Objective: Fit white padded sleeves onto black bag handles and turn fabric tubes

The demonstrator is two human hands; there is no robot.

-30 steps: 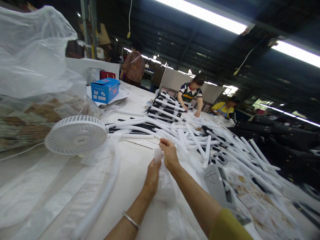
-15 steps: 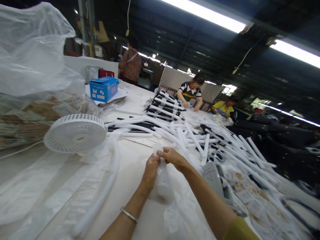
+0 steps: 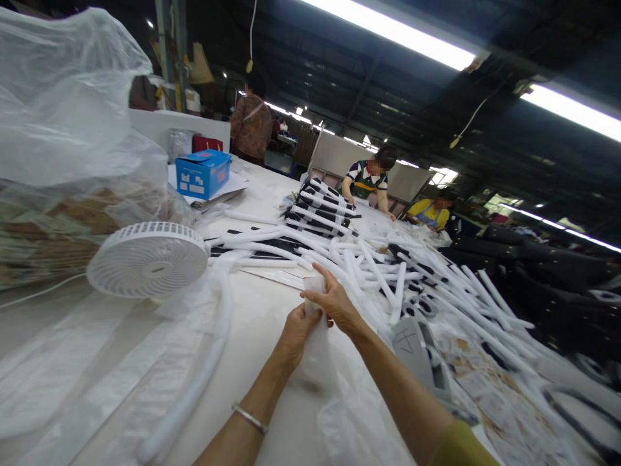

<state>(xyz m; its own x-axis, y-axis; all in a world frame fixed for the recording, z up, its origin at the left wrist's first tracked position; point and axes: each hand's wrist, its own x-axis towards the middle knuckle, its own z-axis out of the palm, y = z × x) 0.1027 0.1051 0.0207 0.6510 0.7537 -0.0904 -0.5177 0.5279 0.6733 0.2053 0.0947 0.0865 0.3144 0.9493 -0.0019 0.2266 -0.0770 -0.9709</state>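
Note:
A strip of thin translucent plastic (image 3: 315,353) hangs down from between my two hands over the white table (image 3: 262,310). My left hand (image 3: 295,333) pinches it from the left, thumb near its middle. My right hand (image 3: 334,301) holds its upper part from the right, the thumb across the front and the index finger raised beside the top edge. Just beyond my hands lies a pile of white foam-like tubes (image 3: 356,265). A grey tape dispenser-like object (image 3: 420,356) stands right of my right forearm.
At the left are a white fan (image 3: 148,259), a blue box (image 3: 202,175) and a large plastic-wrapped bundle (image 3: 72,155). Black-and-white wrapped pieces (image 3: 323,207) are stacked ahead, near a bent-over person (image 3: 366,181). Small packets (image 3: 490,388) lie at the right.
My right hand has shifted slightly, with its index finger now lifted away from the plastic. My left hand has moved a little right along the strip. The person ahead has spread their hands.

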